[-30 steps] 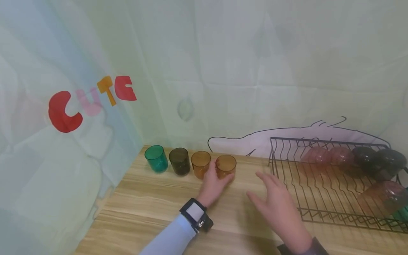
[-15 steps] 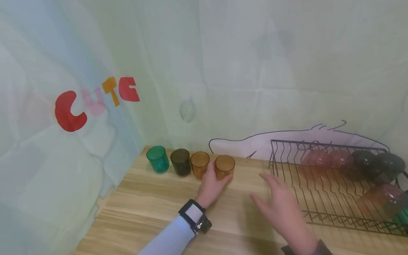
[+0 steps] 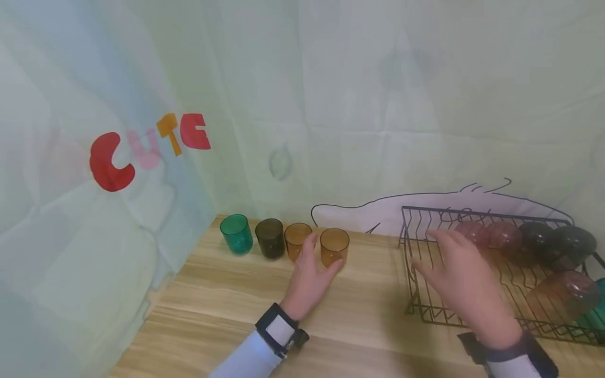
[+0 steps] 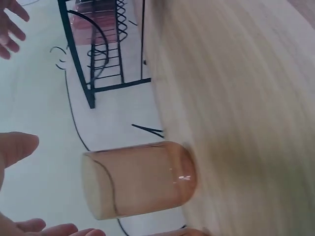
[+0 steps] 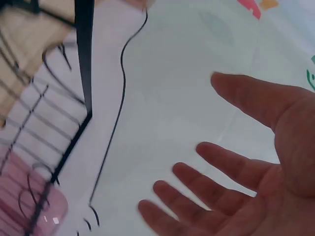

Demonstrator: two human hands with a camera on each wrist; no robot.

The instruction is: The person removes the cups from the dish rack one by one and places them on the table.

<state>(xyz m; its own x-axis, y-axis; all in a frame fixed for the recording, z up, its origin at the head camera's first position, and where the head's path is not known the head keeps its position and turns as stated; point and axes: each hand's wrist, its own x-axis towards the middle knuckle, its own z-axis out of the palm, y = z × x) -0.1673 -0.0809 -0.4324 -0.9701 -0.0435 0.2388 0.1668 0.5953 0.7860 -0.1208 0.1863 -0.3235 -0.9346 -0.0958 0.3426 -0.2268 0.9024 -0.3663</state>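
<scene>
Four coloured glasses would be too exact a tally, so several stand upright in a row along the table's back: a green glass (image 3: 237, 235), a dark brown glass (image 3: 270, 239), an amber glass (image 3: 295, 237) and, rightmost, a second amber glass (image 3: 334, 245). My left hand (image 3: 308, 283) is just in front of that rightmost glass, thumb and fingers spread. The left wrist view shows a gap between this hand and the amber glass (image 4: 138, 182). My right hand (image 3: 465, 286) hovers over the wire rack's left part, fingers extended and holding nothing.
The black wire dish rack (image 3: 416, 208) stands at the right. In it lie upturned pink glasses (image 3: 503, 239), dark glasses (image 3: 574, 244), another pink glass (image 3: 562, 296) and a green one (image 3: 596, 312) at the edge. A printed curtain (image 3: 354, 105) hangs behind the wooden table (image 3: 212, 310).
My left hand has eased back from the rightmost amber glass, which stays standing. My right hand has moved right, from beside the rack to over it.
</scene>
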